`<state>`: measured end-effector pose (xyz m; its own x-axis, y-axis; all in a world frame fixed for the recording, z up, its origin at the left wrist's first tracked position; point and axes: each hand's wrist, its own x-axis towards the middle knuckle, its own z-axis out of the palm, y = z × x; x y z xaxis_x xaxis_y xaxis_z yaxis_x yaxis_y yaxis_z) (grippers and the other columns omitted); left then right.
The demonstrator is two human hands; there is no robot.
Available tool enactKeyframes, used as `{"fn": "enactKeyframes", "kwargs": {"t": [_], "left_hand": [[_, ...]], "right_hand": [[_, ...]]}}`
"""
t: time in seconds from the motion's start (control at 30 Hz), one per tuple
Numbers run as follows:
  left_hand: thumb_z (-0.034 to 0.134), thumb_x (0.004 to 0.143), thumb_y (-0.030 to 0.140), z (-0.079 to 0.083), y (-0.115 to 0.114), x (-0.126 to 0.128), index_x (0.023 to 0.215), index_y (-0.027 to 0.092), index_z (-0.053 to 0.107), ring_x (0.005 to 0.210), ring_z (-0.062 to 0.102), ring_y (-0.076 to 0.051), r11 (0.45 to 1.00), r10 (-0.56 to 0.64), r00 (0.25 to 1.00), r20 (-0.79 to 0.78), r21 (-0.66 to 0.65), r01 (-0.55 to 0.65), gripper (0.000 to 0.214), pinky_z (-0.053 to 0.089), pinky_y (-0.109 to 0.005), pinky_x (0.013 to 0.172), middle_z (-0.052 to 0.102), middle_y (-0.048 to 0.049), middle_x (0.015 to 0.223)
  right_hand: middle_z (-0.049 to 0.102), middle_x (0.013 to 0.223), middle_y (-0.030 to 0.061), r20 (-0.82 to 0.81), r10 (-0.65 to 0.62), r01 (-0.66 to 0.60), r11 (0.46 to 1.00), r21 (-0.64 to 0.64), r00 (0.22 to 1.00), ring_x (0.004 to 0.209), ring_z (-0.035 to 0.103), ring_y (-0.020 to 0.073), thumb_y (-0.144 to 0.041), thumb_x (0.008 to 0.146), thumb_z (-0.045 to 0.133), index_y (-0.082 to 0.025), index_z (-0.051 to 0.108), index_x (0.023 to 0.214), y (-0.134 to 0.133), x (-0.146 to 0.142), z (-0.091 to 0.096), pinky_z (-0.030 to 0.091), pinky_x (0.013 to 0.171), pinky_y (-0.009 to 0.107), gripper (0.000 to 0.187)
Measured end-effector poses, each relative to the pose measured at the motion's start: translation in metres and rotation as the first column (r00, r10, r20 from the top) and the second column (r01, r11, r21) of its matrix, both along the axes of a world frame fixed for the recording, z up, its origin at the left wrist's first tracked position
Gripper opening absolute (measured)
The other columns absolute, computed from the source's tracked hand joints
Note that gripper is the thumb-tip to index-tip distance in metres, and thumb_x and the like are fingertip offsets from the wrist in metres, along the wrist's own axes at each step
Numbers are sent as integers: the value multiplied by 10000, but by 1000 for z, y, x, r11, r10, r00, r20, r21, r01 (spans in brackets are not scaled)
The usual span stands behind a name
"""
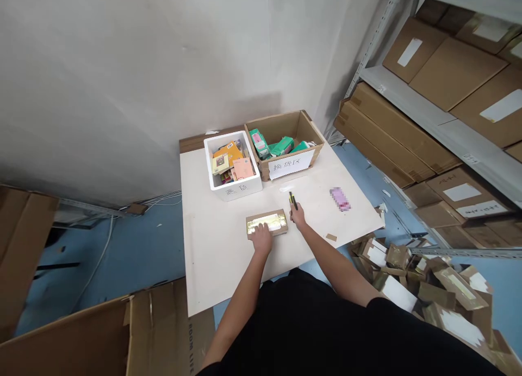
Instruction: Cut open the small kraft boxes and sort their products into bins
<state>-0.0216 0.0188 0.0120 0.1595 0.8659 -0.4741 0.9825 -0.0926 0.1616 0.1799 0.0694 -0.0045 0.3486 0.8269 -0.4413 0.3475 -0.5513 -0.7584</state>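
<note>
On the white table lies a small cardboard box with shiny yellowish tape and a white label on top. My left hand grips its near side, fingers over the top. In my right hand, just right of the box, is a black and yellow utility knife, pointing away from me. The fingers are closed round its handle; whether the blade is out I cannot tell.
Behind stand a white foam box of small packets and an open carton of green boxes. A blurred pink item and a cardboard scrap lie rightward. Shelves and discarded boxes flank the right; a large carton stands front left.
</note>
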Motion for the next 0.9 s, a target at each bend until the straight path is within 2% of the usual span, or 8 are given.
{"fn": "enactKeyframes", "kwargs": {"t": [0.07, 0.13, 0.23, 0.33, 0.43, 0.57, 0.7, 0.9], "left_hand": [[353, 1057, 438, -2, 6, 3, 1702, 292, 256, 1622, 182, -380, 998, -63, 998, 21, 28, 63, 668, 296, -595, 1246, 292, -113, 1751], [372, 1058, 432, -8, 7, 7, 1707, 335, 220, 1649, 85, -357, 995, -97, 995, 12, 14, 96, 674, 244, -598, 1274, 214, -56, 1785], [366, 1055, 416, -18, 5, 9, 1710, 335, 198, 1656, 29, -357, 996, -89, 996, 11, -12, 89, 681, 224, -635, 1277, 163, -55, 1796], [327, 1061, 420, -23, 5, 8, 1712, 332, 189, 1656, 31, -364, 995, -92, 996, 12, -38, 93, 671, 236, -649, 1273, 128, -65, 1801], [301, 1074, 443, -23, 6, 7, 1714, 344, 165, 1654, 52, -365, 994, -107, 994, -22, -34, 107, 662, 236, -659, 1271, 139, -69, 1798], [288, 1081, 472, -21, 4, 9, 1713, 349, 169, 1652, 82, -363, 993, -120, 991, -67, -6, 119, 654, 241, -648, 1271, 171, -73, 1793], [341, 1073, 495, -21, 1, 11, 1704, 356, 213, 1653, 79, -359, 994, -105, 991, -83, 1, 106, 659, 240, -616, 1277, 176, -75, 1792], [304, 1082, 420, -26, -1, 11, 1707, 322, 223, 1654, 73, -358, 994, -103, 991, -83, 19, 105, 638, 241, -627, 1276, 168, -83, 1793]], "right_hand": [[755, 945, 66, -154, -27, 31, 999, 25, 988, 791, 731, 178, -672, 1050, 366, -218, 549, 1122, -16, 13, -3, 531, 655, 224, 495], [759, 947, 79, -271, 24, -23, 1000, 9, 962, 800, 732, 179, -648, 1033, 460, -217, 541, 993, -34, 25, -7, 536, 662, 223, 440], [728, 810, 35, -352, 52, -96, 990, -108, 935, 649, 692, 154, -548, 1039, 519, -225, 505, 901, -50, 36, -14, 529, 615, 227, 351], [631, 629, -26, -318, 66, -131, 974, -186, 946, 460, 579, 124, -551, 1061, 478, -230, 493, 863, -48, 38, -19, 480, 524, 220, 378], [595, 571, -32, -256, 179, -230, 955, -186, 950, 414, 546, 115, -614, 1062, 464, -219, 518, 812, -39, 32, -19, 449, 507, 214, 470], [628, 590, -18, -144, 309, -333, 923, -194, 940, 427, 572, 116, -666, 1060, 440, -196, 588, 833, -34, 25, -14, 450, 546, 215, 542], [675, 659, 3, -89, 347, -358, 903, -239, 934, 426, 592, 126, -674, 1060, 438, -185, 622, 907, -42, 27, -11, 448, 549, 232, 545], [675, 686, 7, -31, 441, -431, 856, -287, 897, 392, 577, 122, -631, 1083, 433, -193, 629, 952, -59, 30, -9, 412, 501, 235, 497]]}}
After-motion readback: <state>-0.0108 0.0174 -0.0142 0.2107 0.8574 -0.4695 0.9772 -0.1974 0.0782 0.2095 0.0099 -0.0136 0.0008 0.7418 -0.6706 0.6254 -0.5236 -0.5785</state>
